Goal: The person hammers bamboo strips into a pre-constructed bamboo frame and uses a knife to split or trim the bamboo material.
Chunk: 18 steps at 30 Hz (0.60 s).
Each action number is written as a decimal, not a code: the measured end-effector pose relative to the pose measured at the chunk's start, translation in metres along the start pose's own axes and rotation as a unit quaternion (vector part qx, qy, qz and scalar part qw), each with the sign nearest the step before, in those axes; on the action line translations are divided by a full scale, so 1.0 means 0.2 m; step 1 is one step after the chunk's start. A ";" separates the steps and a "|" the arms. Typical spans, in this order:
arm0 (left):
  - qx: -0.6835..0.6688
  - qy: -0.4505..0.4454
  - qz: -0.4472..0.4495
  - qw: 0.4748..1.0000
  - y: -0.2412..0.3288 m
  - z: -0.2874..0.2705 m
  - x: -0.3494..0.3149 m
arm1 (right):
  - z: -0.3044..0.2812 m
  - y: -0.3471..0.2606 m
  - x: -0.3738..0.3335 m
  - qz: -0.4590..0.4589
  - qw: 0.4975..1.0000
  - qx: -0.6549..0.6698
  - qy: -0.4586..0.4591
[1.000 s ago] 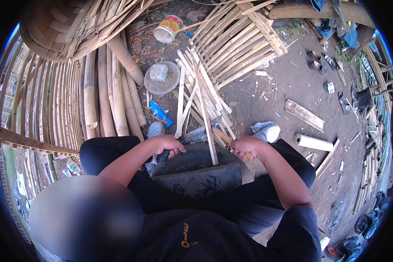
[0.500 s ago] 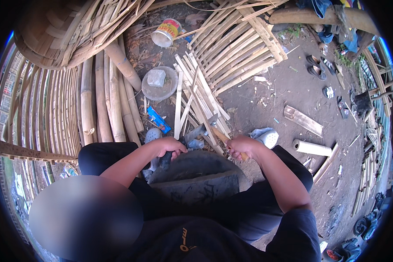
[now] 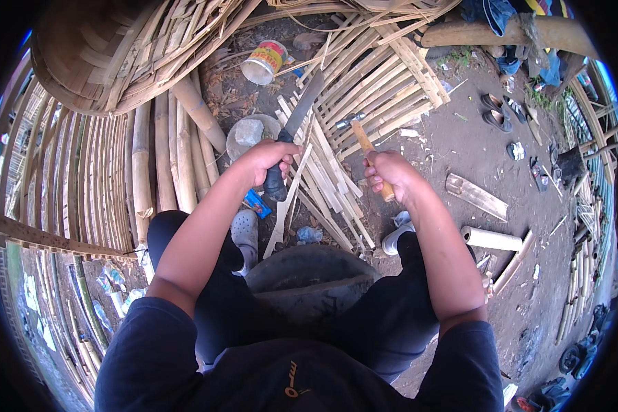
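Note:
In front of me, my left hand (image 3: 271,161) is wrapped round the black handle of a machete (image 3: 305,99), its long dark blade tilted up and away to the right. My right hand (image 3: 388,175) grips the wooden handle of a hammer (image 3: 361,136), whose metal head is raised at the far end. Both tools are held apart, above a loose pile of split bamboo strips (image 3: 323,168). Farther off lies a bamboo slat panel (image 3: 381,82). Between my knees is a dark round tub-like object (image 3: 309,264); what is inside it is hard to make out.
A grey stone block (image 3: 248,130) rests on a round grey base at left, near a blue wrapper (image 3: 257,204). Thick bamboo poles (image 3: 161,151) and a woven basket (image 3: 82,55) stand left. A bucket (image 3: 266,62) lies beyond. Cut bamboo pieces (image 3: 477,196) and shoes (image 3: 496,113) are at right.
Both hands have risen and moved forward from just over the tub, with the machete and the hammer lifted and now pointing away. My knees have drawn inward.

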<state>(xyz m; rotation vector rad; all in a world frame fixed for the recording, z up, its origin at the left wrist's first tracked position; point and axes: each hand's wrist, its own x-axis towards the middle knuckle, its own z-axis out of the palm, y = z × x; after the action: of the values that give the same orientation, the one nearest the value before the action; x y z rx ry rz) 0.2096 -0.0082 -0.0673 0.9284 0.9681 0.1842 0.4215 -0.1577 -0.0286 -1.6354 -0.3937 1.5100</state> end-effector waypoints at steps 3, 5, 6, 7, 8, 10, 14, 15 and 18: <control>-0.086 -0.046 -0.044 0.994 0.00 -0.02 0.02 | 0.04 -0.01 0.02 0.015 0.999 0.047 -0.016; -0.137 -0.041 -0.062 0.988 -0.02 0.00 0.04 | 0.08 -0.02 0.04 0.025 0.997 0.069 -0.037; -0.162 -0.037 -0.067 0.984 -0.04 0.01 0.06 | 0.10 -0.02 0.05 0.029 0.995 0.078 -0.049; -0.187 -0.033 -0.071 0.979 -0.06 0.02 0.08 | 0.11 -0.02 0.07 0.033 0.994 0.086 -0.061; -0.202 -0.032 -0.073 0.976 -0.09 0.02 0.09 | 0.13 -0.02 0.08 0.032 0.994 0.078 -0.064; -0.245 -0.024 -0.084 0.966 -0.13 0.01 0.10 | 0.16 -0.02 0.08 0.029 0.995 0.067 -0.074; -0.285 0.001 -0.110 0.952 -0.20 -0.03 0.09 | 0.21 -0.02 0.08 0.033 0.996 0.035 -0.078; -0.294 0.011 -0.119 0.948 -0.23 -0.05 0.10 | 0.22 -0.01 0.08 0.039 0.996 0.021 -0.078; -0.260 0.077 -0.106 0.957 -0.37 -0.10 0.14 | 0.23 0.01 0.12 0.042 0.995 0.041 -0.086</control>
<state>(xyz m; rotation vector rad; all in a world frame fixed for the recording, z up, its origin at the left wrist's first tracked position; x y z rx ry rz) 0.1915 -0.0269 -0.1437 0.3271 1.0855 0.3144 0.3827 -0.1248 -0.0412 -1.4785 -0.3542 1.7158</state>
